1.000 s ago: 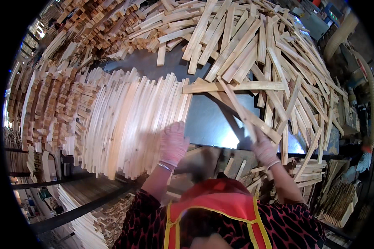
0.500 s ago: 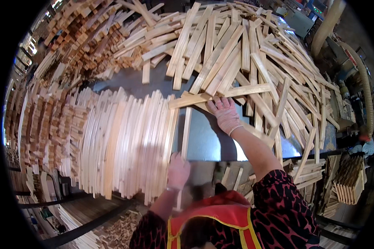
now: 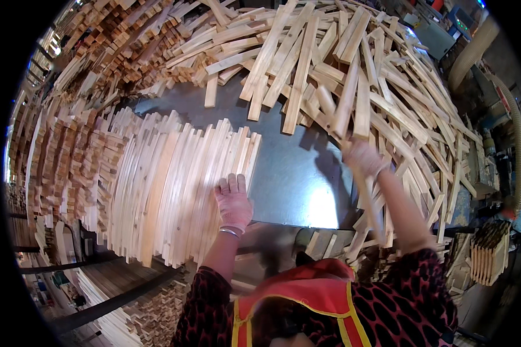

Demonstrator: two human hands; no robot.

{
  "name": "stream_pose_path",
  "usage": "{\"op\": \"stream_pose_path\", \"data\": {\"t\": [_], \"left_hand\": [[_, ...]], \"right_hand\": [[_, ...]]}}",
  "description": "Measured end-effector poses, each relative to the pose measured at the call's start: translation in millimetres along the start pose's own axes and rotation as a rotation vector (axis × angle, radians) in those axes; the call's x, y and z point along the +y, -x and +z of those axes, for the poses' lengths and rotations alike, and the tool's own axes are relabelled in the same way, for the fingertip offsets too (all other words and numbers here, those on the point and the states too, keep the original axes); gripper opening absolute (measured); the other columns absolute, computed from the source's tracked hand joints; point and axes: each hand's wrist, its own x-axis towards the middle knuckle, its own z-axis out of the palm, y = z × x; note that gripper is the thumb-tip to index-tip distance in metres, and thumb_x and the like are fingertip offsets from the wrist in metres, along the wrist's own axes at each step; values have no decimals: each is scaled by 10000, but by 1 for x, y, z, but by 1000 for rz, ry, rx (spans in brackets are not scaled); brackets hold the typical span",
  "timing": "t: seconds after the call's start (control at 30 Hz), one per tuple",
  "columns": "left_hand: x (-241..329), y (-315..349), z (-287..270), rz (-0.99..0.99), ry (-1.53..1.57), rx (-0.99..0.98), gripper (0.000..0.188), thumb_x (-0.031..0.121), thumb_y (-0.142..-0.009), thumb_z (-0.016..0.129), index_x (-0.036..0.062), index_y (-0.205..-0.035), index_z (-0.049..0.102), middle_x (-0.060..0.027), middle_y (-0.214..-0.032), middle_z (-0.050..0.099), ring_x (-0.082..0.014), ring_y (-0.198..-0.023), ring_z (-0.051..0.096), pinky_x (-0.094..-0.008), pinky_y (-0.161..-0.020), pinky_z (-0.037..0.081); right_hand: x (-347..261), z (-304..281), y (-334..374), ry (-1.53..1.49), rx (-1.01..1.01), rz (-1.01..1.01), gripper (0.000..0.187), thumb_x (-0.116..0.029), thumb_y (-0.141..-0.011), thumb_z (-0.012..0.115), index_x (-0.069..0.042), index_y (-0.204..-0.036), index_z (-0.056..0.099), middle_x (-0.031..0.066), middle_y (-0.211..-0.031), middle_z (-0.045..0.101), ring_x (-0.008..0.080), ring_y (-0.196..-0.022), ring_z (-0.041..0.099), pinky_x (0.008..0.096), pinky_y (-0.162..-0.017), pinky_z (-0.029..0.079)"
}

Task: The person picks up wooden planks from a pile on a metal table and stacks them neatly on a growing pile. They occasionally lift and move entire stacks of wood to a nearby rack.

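My left hand [image 3: 234,203], in a pale pinkish glove, lies with fingers stretched out on the right end of a neat row of wooden strips [image 3: 182,179] standing side by side. My right hand [image 3: 363,157], gloved too and blurred by motion, is at the near edge of a loose heap of wooden strips [image 3: 298,72]. It is closed around a wooden strip [image 3: 366,199], also blurred, that slants down toward me. The fingertips of that hand do not show sharply.
A grey metal table [image 3: 289,179] lies under the row and the heap. Stacked strips [image 3: 69,168] stand at the left, with more piled at the far left [image 3: 116,40]. A bundle of strips [image 3: 489,254] and a ribbed hose [image 3: 515,139] are at the right.
My right hand has moved right, away from the row's end, and several strips near it have shifted. My left hand has moved up and lies flat on the row, whose right end has closed up.
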Motion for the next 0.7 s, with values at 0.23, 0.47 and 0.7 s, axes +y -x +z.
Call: {"op": "stream_pose_path", "data": {"t": [0.23,0.47,0.7], "left_hand": [[1,15,-37,215,330,-296,877,556,-876,698,48,-1553,470,-135,-1560,489,-385,-1479,386,-564,-1209,295],[4,37,5,1,122,-183,847,369,-851,666,19,-1582,419,-192,-1585,447,-414,-1509,361,-565,-1260,232],[12,21,-6,-2,40,-72,854,327,-766,716,81,-1546,474,-169,-1548,464,-408,-1452,388,-570,-1250,247]], "right_hand": [[-198,150,28,-469,-62,-50,436,-467,-963,638,-64,-1109,718,284,-958,736,392,-921,732,492,-906,581],[-213,-14,-20,-265,283,-283,477,-441,-871,650,-30,-1109,686,229,-982,735,435,-974,710,514,-884,574],[-83,-97,-72,270,393,347,725,-385,-873,720,-79,-1483,475,202,-1442,568,417,-1396,508,520,-1048,477]]}}
